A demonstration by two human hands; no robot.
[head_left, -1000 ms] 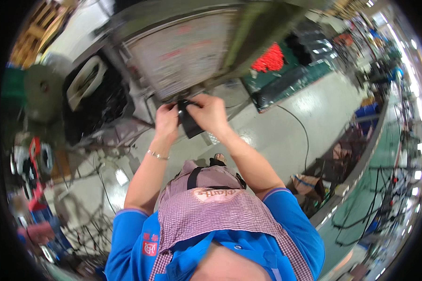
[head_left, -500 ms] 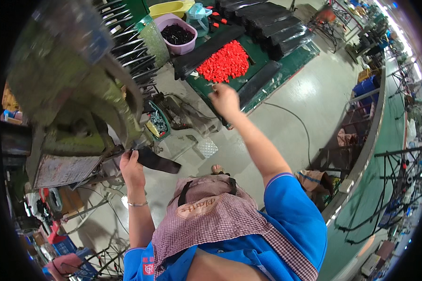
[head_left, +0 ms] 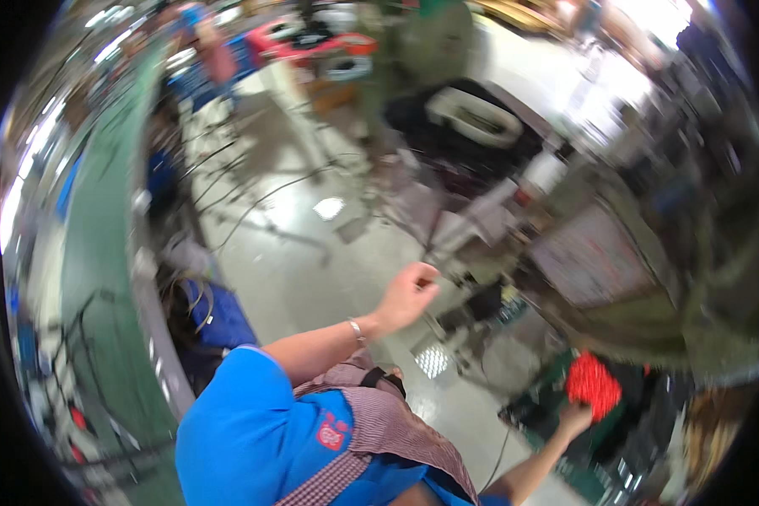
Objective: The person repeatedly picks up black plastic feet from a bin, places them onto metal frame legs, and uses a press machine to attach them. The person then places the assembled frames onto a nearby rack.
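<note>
My left hand (head_left: 409, 295), with a bracelet at the wrist, is raised over the floor near the green machine (head_left: 624, 270). Its fingers are curled in, and blur hides what they hold, if anything. Beside it, against the machine, is a dark flat piece (head_left: 472, 306); I cannot tell whether the hand touches it. At lower right, my right hand (head_left: 575, 419) reaches to the near edge of a pile of small red pieces (head_left: 594, 384) on a dark green table (head_left: 527, 401). Its fingers are too blurred to read.
A long green bench (head_left: 105, 236) with a grey edge runs along the left. A blue container (head_left: 223, 312) stands beside it. Farther back are a black seat-like object with a pale ring (head_left: 476, 116) and a red tray (head_left: 312, 46). A cable (head_left: 270, 198) trails over the floor.
The view has swung left, bringing the machine and red pile to the right side. The black strip that was in my left hand no longer shows clearly there. My right hand remains by the red pieces.
</note>
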